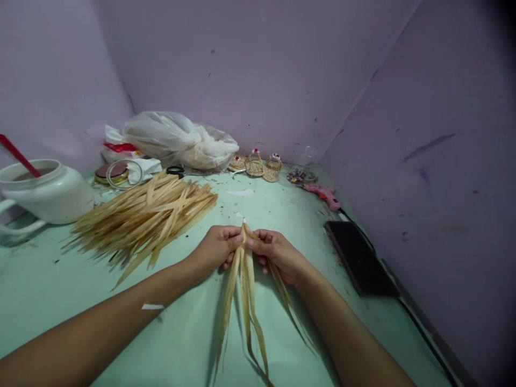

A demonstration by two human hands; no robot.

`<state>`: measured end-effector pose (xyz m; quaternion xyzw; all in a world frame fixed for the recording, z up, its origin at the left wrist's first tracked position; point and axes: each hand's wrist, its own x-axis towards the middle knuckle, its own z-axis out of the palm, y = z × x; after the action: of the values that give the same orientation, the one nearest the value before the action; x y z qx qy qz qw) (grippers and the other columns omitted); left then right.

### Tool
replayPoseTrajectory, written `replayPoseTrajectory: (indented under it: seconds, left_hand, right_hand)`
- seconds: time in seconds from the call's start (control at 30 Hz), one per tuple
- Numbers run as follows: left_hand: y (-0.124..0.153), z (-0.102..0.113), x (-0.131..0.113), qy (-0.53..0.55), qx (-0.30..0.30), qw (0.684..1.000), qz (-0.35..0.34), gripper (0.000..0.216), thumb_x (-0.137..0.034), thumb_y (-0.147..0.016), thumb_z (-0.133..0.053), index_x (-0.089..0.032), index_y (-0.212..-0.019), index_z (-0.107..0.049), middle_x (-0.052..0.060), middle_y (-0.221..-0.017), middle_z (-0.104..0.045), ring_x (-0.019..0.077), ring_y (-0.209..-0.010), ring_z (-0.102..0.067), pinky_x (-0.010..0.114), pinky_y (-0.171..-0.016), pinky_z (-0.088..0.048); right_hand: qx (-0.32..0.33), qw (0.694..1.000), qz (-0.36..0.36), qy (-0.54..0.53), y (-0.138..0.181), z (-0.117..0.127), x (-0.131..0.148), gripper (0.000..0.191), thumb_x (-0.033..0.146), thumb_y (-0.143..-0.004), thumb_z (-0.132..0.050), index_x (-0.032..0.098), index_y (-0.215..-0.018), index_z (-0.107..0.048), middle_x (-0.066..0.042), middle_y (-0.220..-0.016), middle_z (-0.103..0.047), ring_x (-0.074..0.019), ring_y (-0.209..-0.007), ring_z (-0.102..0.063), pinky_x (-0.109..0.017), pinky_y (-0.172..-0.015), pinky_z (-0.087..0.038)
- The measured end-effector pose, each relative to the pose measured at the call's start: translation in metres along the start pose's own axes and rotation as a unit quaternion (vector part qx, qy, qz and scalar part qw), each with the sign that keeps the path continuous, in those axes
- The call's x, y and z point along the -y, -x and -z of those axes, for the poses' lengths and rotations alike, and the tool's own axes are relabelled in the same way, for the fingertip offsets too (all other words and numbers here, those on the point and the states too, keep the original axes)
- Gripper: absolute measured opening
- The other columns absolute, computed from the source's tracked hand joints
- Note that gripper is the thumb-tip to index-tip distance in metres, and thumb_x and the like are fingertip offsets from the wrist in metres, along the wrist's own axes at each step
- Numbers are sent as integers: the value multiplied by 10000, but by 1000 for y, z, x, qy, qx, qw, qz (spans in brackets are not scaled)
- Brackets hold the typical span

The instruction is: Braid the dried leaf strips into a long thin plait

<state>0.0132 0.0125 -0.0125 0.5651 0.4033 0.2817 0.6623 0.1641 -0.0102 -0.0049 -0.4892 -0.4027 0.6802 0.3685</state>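
Note:
Several long, tan dried leaf strips (245, 279) hang down from a bunched top end, where a small white tip shows. My left hand (217, 247) pinches this bunch from the left between thumb and fingers. From the right, my right hand (278, 251) pinches the same top end, its thumb close to the left one. One strip passes under the right hand and trails toward the lower right. To the left of my hands lies a thick pile of similar dried strips (161, 209).
A white pot (72, 193) with a red-handled tool stands at the far left. Along the back are a knotted plastic bag (181, 140), black scissors (175, 170) and small woven baskets (255, 164). A pink glue gun (324, 194) and dark flat device (360, 258) lie right, near the wall.

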Motion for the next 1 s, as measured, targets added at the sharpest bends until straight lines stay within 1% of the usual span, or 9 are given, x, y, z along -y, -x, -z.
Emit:
replayPoseTrajectory:
  seconds: [0.07,0.13,0.27,0.37,0.47,0.6,0.8,0.9,1.0]
  left_hand:
    - [1,0,0,-4,8,1000,-2,326,-376,-750,-492,-109,-906,-598,-70,-407,-372,33,-321,-289,147,-317,-257]
    - [1,1,0,-3,12,1000,-5,340,-372,-759,-481,-107,-940,-594,-74,-391,-365,34,-311,-295,147,-315,-254]
    - [4,1,-3,12,28,999,-10,406,-371,-753,-492,-101,-1051,-550,-65,-416,-405,43,-322,-339,158,-329,-295]
    - [6,0,-7,5,39,999,-9,495,-296,-667,-596,-108,-1116,-507,-55,-500,-455,46,-366,-386,165,-346,-332]
    - [5,1,-9,-3,32,999,11,527,-231,-623,-608,-106,-1123,-496,-50,-523,-471,53,-381,-404,166,-340,-326]
    - [3,3,-8,28,22,999,16,485,-157,-579,-567,-106,-1058,-516,-62,-490,-461,52,-376,-390,165,-348,-310]
    - [4,-3,-16,65,6,997,33,423,-49,-443,-449,-98,-852,-541,-21,-494,-526,93,-428,-486,188,-409,-353]
    - [4,-3,-18,67,-3,996,61,419,-35,-420,-418,-112,-822,-511,-5,-495,-548,107,-379,-487,206,-379,-370]
    - [3,-2,-17,91,9,994,56,403,-43,-435,-419,-123,-821,-500,-15,-496,-527,84,-342,-439,181,-320,-325]
  right_hand:
    - [-12,999,-7,33,1,-1,1,297,360,-599,-691,155,-678,-491,83,-434,-363,-17,-341,-252,-134,-288,-155]
    - [-25,998,-14,49,1,0,1,307,369,-594,-688,156,-627,-470,93,-398,-325,-10,-329,-214,-150,-300,-102]
    - [-56,997,-19,47,-1,1,0,314,359,-604,-669,169,-567,-421,95,-369,-316,-12,-313,-200,-178,-322,-79]
    - [-60,997,-18,37,-2,2,0,278,333,-619,-647,172,-576,-424,90,-380,-339,-15,-310,-206,-187,-331,-72]
    - [-58,997,-20,37,-2,3,1,261,321,-620,-634,171,-573,-427,85,-380,-354,-16,-309,-214,-191,-334,-68]
    - [-38,998,-25,44,-2,4,2,259,324,-620,-629,167,-575,-428,75,-388,-376,-16,-314,-233,-188,-337,-68]
    - [15,998,-8,58,0,3,2,229,305,-624,-624,156,-590,-453,74,-398,-379,-18,-335,-251,-181,-342,-90]
    - [30,998,-5,63,1,3,2,221,303,-624,-617,154,-577,-460,71,-400,-378,-22,-341,-255,-187,-346,-92]
    - [35,997,-7,65,1,4,3,210,300,-614,-619,149,-585,-477,67,-432,-380,-24,-357,-263,-193,-352,-82]
